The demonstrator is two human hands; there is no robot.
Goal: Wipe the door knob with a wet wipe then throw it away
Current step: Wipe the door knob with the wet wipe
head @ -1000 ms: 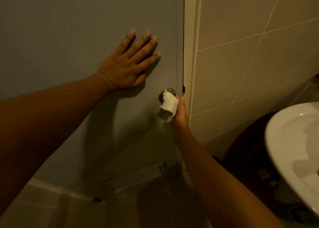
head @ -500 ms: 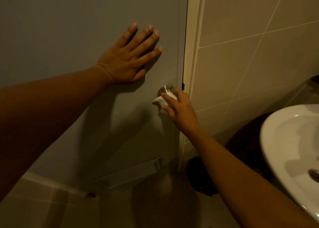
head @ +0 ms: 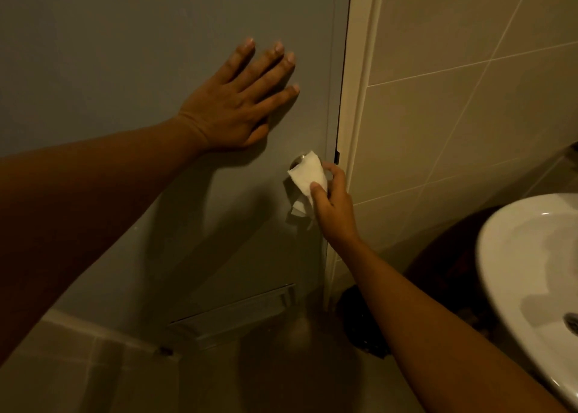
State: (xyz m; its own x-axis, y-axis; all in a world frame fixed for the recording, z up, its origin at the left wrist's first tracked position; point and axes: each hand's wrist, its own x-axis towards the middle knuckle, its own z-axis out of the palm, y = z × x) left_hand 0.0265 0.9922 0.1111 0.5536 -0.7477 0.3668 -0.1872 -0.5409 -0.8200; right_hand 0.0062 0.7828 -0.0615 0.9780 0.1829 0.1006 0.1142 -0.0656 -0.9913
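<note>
A round metal door knob point(head: 297, 162) sits near the right edge of a grey door point(head: 125, 53). Only its upper left rim shows. A white wet wipe point(head: 307, 175) is draped over the rest of it, with a loose corner hanging below. My right hand point(head: 333, 208) pinches the wipe against the knob between thumb and fingers. My left hand point(head: 239, 103) lies flat on the door, up and left of the knob, fingers spread and holding nothing.
A white door frame point(head: 359, 100) and beige tiled wall point(head: 453, 100) stand right of the door. A white washbasin point(head: 531, 281) juts in at the lower right. A dark bin point(head: 362, 325) sits on the floor beneath my right forearm. A vent grille point(head: 237, 312) runs along the door's bottom.
My right hand turned around the knob with the wipe: half a second ago it covered the wipe from the top, now the wipe faces me, spread over the knob. Left hand stays flat.
</note>
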